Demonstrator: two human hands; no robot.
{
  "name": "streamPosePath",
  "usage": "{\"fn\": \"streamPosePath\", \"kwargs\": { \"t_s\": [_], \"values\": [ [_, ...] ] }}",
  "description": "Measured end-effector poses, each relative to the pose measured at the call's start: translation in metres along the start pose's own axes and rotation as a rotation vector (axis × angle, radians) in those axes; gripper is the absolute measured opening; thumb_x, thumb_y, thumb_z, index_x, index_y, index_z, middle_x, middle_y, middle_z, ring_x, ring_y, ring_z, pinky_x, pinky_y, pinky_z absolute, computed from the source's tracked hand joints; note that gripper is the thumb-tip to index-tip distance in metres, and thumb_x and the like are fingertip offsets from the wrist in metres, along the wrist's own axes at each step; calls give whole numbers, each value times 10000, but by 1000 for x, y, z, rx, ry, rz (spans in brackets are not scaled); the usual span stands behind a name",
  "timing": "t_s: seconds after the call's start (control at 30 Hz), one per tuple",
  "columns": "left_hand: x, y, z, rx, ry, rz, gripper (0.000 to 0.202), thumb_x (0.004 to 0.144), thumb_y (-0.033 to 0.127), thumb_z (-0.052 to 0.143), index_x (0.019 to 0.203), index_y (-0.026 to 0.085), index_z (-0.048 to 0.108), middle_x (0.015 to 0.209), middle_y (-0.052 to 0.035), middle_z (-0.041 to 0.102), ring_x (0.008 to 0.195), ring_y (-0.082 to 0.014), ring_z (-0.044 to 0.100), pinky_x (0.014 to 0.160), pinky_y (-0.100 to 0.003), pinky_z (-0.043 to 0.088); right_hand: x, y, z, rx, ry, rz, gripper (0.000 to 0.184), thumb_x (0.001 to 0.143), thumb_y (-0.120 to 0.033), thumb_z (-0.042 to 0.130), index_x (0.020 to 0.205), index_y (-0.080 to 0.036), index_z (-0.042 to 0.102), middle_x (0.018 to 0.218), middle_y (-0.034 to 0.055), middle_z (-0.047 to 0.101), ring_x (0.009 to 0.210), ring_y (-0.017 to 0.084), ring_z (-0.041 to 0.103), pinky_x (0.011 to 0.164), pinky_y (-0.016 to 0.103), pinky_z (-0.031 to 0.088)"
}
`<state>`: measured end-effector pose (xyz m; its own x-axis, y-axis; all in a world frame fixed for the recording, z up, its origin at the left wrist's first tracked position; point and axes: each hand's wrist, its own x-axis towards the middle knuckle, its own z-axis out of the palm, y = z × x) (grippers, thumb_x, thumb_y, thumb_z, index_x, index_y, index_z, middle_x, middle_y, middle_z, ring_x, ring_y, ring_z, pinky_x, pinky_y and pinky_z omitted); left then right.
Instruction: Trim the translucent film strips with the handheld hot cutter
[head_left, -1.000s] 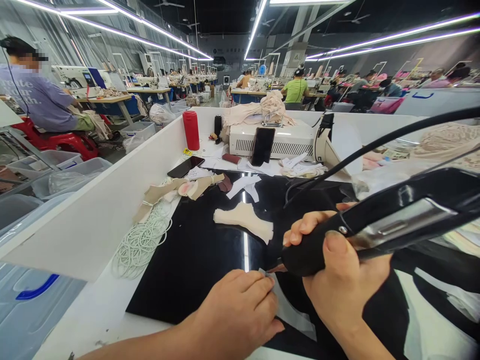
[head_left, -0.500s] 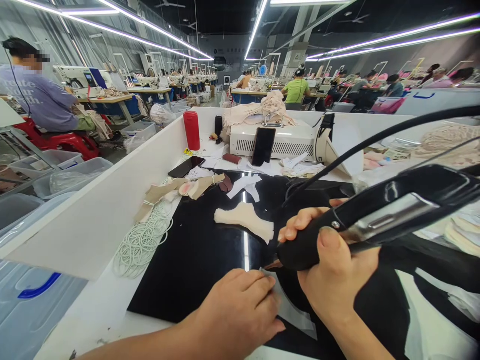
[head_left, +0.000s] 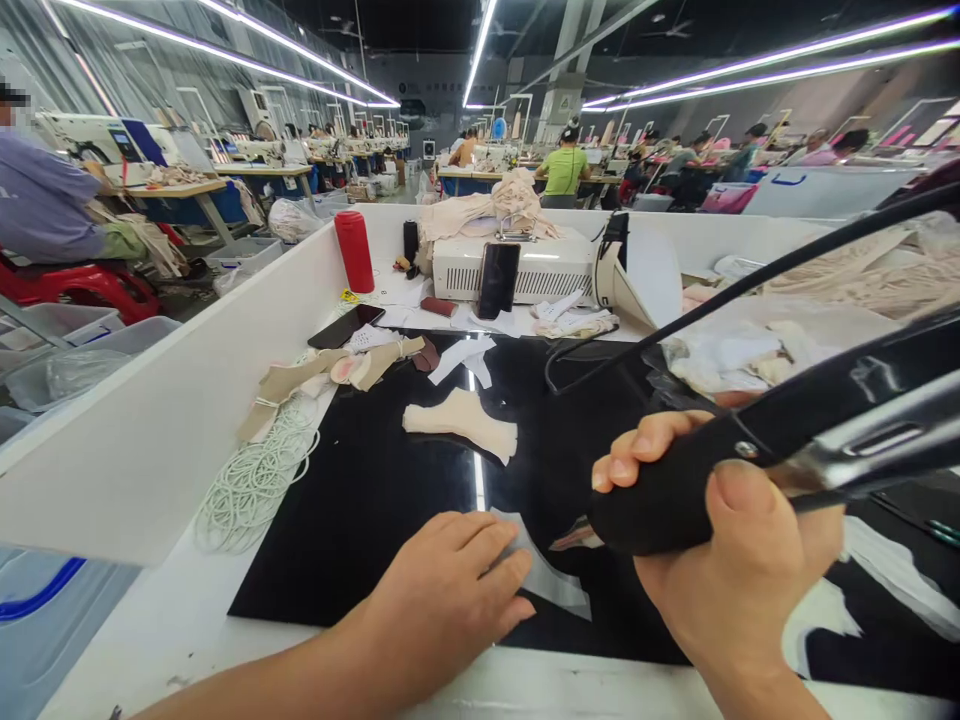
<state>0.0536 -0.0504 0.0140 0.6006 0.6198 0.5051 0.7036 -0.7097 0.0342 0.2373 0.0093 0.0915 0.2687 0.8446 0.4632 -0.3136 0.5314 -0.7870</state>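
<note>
My left hand (head_left: 457, 575) lies palm down on the glossy black board, fingers loosely stretched over one end of a thin, translucent curved piece (head_left: 551, 575). My right hand (head_left: 739, 555) is wrapped round the thick handle of a black handheld tool with a silver lever (head_left: 847, 430). It holds the tool above the board's right side, and the tool's far end runs out of view. Farther back on the board lies a cream fabric piece (head_left: 461, 420), apart from both hands. Behind it are white cut pieces (head_left: 463, 358).
At the left lie a heap of pale cord loops (head_left: 255, 490) and beige fabric pieces (head_left: 292, 378). A dark phone (head_left: 347, 326), a red cylinder (head_left: 353, 252) and a white vented machine (head_left: 457, 280) stand behind. A black cable (head_left: 720, 305) arcs across the right. Co-workers sit beyond.
My right hand has moved right with the black tool, away from the translucent piece. My left hand stays on that piece, its fingers now straighter. The whole view has shifted slightly.
</note>
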Motion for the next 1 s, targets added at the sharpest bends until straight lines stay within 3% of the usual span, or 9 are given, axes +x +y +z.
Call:
{"fn": "streamPosePath", "kwargs": {
  "t_s": [0.3,0.53,0.67,0.87,1.0],
  "values": [
    [-1,-2,-7,-47,-27,-14,321,1184,353,424,1252,186,690,1311,-61,757,1173,-216,723,956,-378,626,-7,-3,-16,-36,14,-57,428,821,-415,902,1120,-284,626,767,-54,686,556,158,647,497,315,616],
    [0,-3,-13,-43,-49,-9,263,1158,322,502,1256,183,702,1316,-78,761,1182,-228,726,953,-387,631,-13,-15,-19,-2,-86,10,415,827,-450,907,1097,-280,642,749,-41,685,537,166,641,455,313,598],
    [0,-4,-13,-18,-73,15,252,1143,315,544,1279,175,704,1328,-88,758,1214,-225,715,972,-378,624,-14,-25,-25,-31,-18,8,481,759,-484,953,1068,-268,654,712,-37,691,514,174,631,434,317,586],
    [5,-4,-18,-16,2,67,274,1167,276,470,1242,152,702,1281,-66,771,1205,-202,709,1144,-394,552,-14,-23,-29,-77,8,-18,442,789,-468,930,1067,-273,648,722,-35,692,542,181,642,460,328,588],
    [15,-1,-17,-64,-29,63,309,1180,302,440,1253,135,690,1183,-65,773,1105,-182,722,1075,-343,579,-16,-16,-28,-45,1,-33,477,808,-476,924,1118,-273,623,759,-42,691,569,173,648,493,326,596]
  ]
}}
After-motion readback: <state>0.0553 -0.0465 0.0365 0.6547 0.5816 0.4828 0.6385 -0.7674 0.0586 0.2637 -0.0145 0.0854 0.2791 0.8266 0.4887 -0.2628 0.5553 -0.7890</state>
